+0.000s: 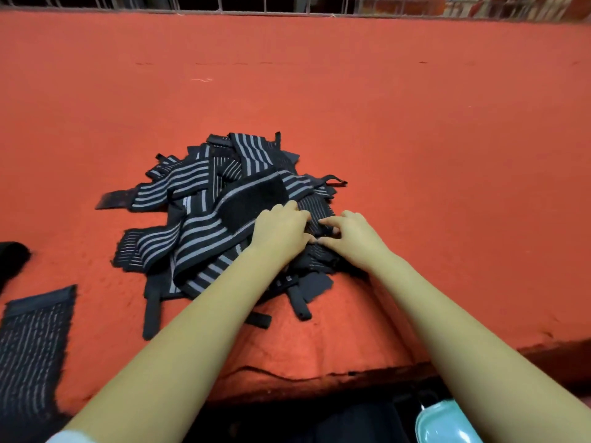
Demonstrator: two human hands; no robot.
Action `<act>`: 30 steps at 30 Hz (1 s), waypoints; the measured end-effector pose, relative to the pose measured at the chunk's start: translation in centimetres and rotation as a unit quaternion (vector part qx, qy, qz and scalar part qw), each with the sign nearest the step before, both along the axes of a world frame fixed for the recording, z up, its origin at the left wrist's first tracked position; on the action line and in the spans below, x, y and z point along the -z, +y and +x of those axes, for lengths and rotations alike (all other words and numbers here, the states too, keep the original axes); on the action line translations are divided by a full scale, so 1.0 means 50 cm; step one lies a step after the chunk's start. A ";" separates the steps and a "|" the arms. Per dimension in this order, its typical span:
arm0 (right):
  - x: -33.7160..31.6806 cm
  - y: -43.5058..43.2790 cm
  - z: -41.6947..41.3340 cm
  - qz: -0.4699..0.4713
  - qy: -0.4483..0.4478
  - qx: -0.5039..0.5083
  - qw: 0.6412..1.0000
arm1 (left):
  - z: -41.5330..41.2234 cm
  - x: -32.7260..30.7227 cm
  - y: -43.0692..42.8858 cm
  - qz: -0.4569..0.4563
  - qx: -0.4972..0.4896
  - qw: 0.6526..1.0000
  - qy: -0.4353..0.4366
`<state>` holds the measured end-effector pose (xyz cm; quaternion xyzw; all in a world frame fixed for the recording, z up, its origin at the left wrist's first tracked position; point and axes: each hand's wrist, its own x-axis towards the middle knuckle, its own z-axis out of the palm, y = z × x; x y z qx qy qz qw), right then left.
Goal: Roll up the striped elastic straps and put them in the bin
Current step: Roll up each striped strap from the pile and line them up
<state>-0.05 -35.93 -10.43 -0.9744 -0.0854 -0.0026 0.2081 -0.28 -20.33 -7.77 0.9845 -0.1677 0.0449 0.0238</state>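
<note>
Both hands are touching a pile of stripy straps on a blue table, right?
Not quite. The left hand and right hand do touch the pile of striped straps, but the table cover under it is red-orange, not blue. The head view shows it.

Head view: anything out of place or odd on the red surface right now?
The heap of striped straps is tangled, with none rolled. One stray strap lies flat, apart from the heap, at the left and reaches the near edge. The red cover looks frayed and lifted along its front edge.
</note>
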 end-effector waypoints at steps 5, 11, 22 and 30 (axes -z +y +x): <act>0.010 0.014 0.010 -0.006 -0.034 0.035 0.999 | 0.007 0.009 -0.012 0.014 -0.018 0.999 -0.044; 0.010 -0.003 -0.005 0.166 -0.085 0.067 0.980 | -0.008 -0.007 -0.013 -0.092 -0.012 0.994 -0.062; -0.051 -0.059 -0.039 0.057 -0.041 -0.069 0.995 | -0.065 -0.050 -0.029 -0.088 0.059 0.994 0.001; -0.101 -0.012 0.037 0.169 -0.075 0.013 0.983 | 0.054 -0.165 0.035 -0.156 0.004 0.985 -0.066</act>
